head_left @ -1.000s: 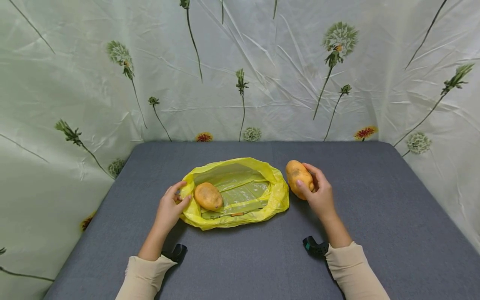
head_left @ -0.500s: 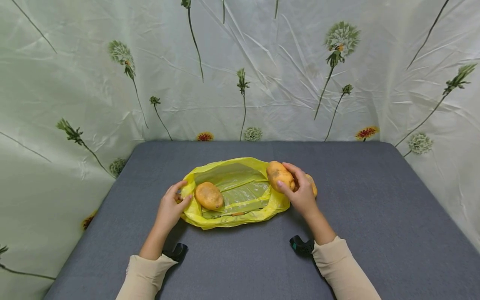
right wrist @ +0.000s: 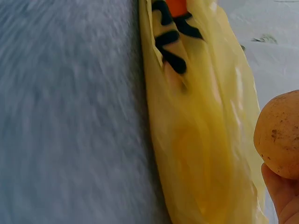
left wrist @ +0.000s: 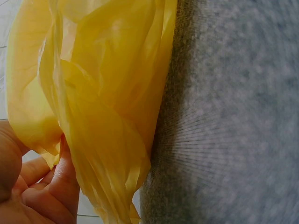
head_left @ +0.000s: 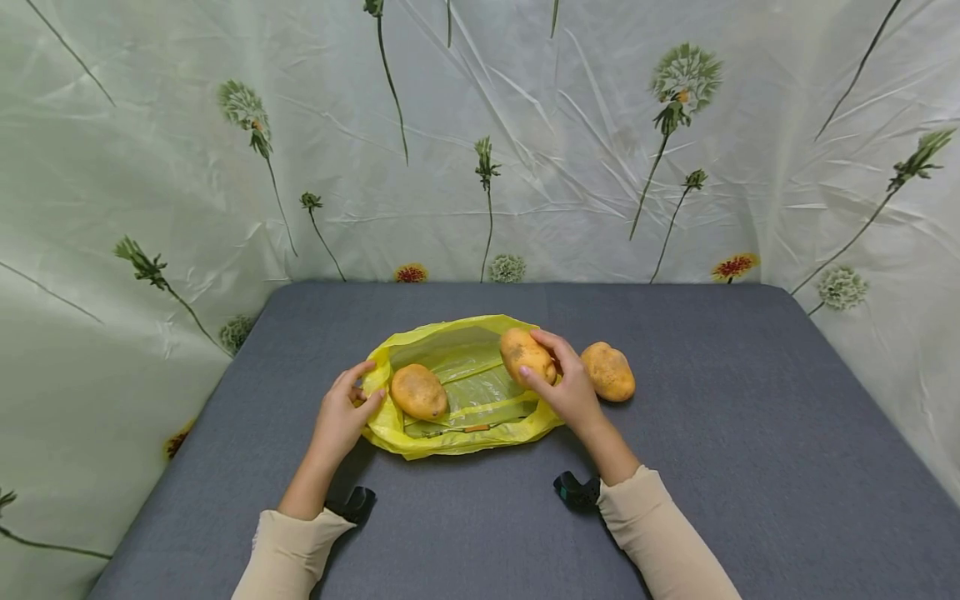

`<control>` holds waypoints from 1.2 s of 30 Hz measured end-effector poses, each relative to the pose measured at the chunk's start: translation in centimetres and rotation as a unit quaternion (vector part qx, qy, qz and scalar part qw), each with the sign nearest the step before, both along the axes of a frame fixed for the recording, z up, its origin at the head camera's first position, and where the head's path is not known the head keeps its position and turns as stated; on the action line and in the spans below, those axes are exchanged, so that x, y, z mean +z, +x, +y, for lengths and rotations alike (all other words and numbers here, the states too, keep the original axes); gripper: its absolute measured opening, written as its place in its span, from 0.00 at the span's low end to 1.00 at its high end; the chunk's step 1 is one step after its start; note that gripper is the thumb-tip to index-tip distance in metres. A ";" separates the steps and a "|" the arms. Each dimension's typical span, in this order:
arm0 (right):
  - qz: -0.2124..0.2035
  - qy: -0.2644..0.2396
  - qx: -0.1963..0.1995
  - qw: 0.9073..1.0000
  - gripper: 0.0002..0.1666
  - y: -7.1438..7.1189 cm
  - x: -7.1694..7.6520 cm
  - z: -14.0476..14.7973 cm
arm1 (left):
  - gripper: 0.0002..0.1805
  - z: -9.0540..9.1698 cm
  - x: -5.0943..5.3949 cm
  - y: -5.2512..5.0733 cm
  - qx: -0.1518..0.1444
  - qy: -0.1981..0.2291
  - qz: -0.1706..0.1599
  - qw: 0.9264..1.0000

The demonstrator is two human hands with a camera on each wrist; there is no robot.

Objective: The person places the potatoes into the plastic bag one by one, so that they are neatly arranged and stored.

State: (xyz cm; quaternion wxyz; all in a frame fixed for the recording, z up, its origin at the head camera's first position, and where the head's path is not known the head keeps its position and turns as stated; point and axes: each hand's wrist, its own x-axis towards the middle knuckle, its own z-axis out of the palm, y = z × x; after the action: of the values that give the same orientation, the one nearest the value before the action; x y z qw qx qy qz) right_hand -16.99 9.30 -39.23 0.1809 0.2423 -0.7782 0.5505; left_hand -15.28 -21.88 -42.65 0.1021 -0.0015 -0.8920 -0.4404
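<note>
One dark-patched potato (head_left: 523, 354) gripped by the right hand (head_left: 572, 390), up over the right part of the open yellow bag (head_left: 450, 447). Second potato (head_left: 418, 392) lies inside, left end; left hand (head_left: 339, 419) pinches the rim there. Third potato (head_left: 610, 373) on the grey table (head_left: 465, 533), just right of the bag. Behind, I see a flower-print sheet (head_left: 435, 108)

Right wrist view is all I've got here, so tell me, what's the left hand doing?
Observer: The left hand holds the yellow bag by its rim.
Operator: Is anything in the bag?
Observer: Yes, a loose potato lies inside, toward the left end.
Operator: Besides that and the held potato, are there any more?
Observer: One more potato, resting on the gray table to the right of the bag.
</note>
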 end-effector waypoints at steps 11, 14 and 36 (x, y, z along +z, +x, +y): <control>0.004 0.017 0.024 1.000 0.28 -0.3 -0.6 -2.3 | 0.25 0.0 -0.1 0.1 -0.002 0.004 0.002 1.000; 0.002 0.019 0.036 0.999 0.29 -1.2 -2.1 -2.8 | 0.25 0.0 -0.1 0.1 -0.003 0.005 0.004 1.000; -0.021 0.100 0.073 0.992 0.29 -2.8 -5.1 -6.3 | 0.25 0.0 0.1 0.0 0.000 -0.004 0.002 1.000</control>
State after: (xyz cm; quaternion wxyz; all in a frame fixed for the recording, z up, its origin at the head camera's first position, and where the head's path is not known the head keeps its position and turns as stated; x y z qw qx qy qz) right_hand -19.80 2.96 -44.30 0.0984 0.3037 -0.8131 0.4867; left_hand -15.29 -21.87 -42.59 0.1038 -0.0033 -0.8935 -0.4369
